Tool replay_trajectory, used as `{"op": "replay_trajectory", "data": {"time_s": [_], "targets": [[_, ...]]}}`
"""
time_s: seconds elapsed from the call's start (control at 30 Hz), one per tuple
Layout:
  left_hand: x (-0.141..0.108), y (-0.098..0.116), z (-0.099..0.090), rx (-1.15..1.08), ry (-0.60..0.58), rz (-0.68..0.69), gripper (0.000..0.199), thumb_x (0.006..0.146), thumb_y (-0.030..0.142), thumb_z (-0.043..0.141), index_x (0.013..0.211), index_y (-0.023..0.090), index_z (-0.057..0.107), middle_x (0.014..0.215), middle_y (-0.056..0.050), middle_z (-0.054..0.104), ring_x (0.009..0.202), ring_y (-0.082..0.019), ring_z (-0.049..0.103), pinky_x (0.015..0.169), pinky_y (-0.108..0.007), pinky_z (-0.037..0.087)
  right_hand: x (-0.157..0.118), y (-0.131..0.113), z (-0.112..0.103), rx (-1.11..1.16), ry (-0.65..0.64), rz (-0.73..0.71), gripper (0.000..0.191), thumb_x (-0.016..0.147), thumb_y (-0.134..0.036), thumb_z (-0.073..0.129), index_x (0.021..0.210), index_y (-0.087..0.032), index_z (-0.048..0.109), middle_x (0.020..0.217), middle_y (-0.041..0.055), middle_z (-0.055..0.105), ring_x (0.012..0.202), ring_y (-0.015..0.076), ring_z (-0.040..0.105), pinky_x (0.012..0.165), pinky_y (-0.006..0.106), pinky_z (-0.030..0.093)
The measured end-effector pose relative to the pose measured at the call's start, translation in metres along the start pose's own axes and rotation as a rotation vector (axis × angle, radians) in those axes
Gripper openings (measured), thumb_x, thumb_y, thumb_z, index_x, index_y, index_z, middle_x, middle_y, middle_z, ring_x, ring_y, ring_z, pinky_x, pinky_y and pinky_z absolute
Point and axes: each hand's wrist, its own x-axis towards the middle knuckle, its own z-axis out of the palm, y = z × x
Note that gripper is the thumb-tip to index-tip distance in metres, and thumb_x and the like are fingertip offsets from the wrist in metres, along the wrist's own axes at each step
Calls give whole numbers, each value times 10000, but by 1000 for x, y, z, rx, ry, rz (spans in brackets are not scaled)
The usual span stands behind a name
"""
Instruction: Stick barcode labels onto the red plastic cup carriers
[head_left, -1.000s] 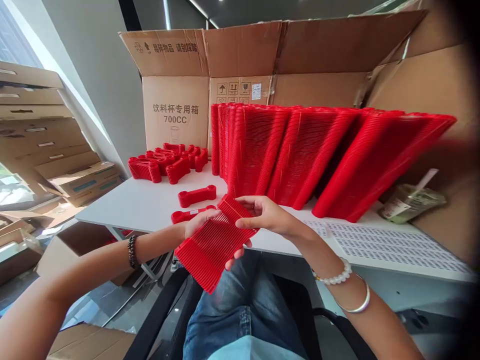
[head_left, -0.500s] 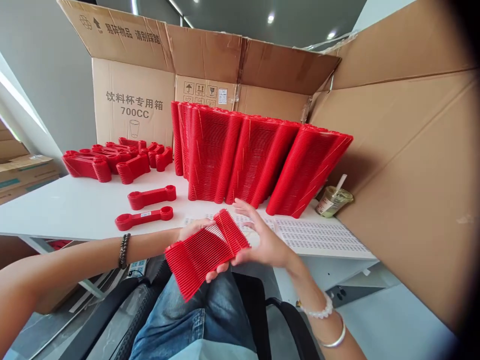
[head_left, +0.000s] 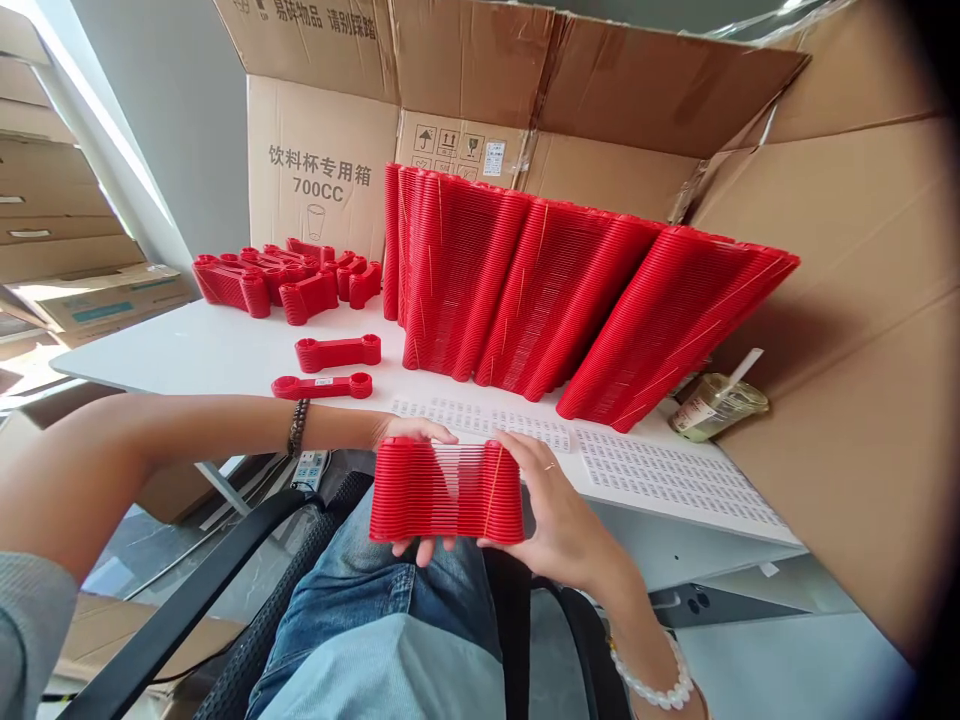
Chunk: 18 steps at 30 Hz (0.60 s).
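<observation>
Above my lap is a stack of thin red link-shaped pieces (head_left: 446, 490), held level with its layered side facing me and thin gaps showing between the layers. My left hand (head_left: 417, 430) grips it from behind; the thumb lies along the top and fingertips show under the bottom edge. Its palm is hidden by the stack. My right hand (head_left: 555, 512) clasps the right end, fingers at the top and thumb at the bottom. Just beyond, two short red bundles lie on the table: one with a white label (head_left: 322, 386) and one behind it (head_left: 339, 352).
Tall red stacks (head_left: 517, 290) stand across the table (head_left: 172, 345). Several short bundles (head_left: 311, 295) lie at back left. Printed label sheets (head_left: 675, 475) line the front edge, near a drink cup (head_left: 716, 405). Cardboard (head_left: 832, 330) walls the back and right.
The red stack has turned from slanted to level, and its fanned-out right part is now lined up with the rest. My right hand has closed on its right end. The view has shifted.
</observation>
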Motion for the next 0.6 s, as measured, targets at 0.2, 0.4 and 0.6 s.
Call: {"op": "replay_trajectory", "data": {"time_s": [0.2, 0.4, 0.6], "targets": [[-16, 7, -18, -188, -353, -317, 909, 603, 779, 460, 1127, 63, 658, 952, -185, 697, 844, -359, 669, 752, -500, 534, -9, 25, 8, -72, 149, 37, 969, 754, -344, 803, 1509, -311, 197, 1471, 145, 412, 1379, 349, 418, 1125, 572, 409], [-21, -11, -30, -327, -245, -393, 831, 667, 748, 414, 1071, 74, 686, 780, -124, 677, 615, -214, 566, 695, -409, 532, -11, 37, 17, -78, 141, 69, 988, 727, -317, 829, 1501, -291, 216, 1482, 146, 415, 1389, 339, 412, 1136, 560, 404], [-23, -8, -18, -338, -177, -347, 824, 661, 708, 442, 1113, 64, 688, 992, -165, 710, 711, -265, 628, 785, -505, 532, -12, 34, 17, -109, 154, 34, 979, 724, -290, 829, 1495, -269, 226, 1463, 153, 432, 1369, 336, 430, 1113, 564, 430]]}}
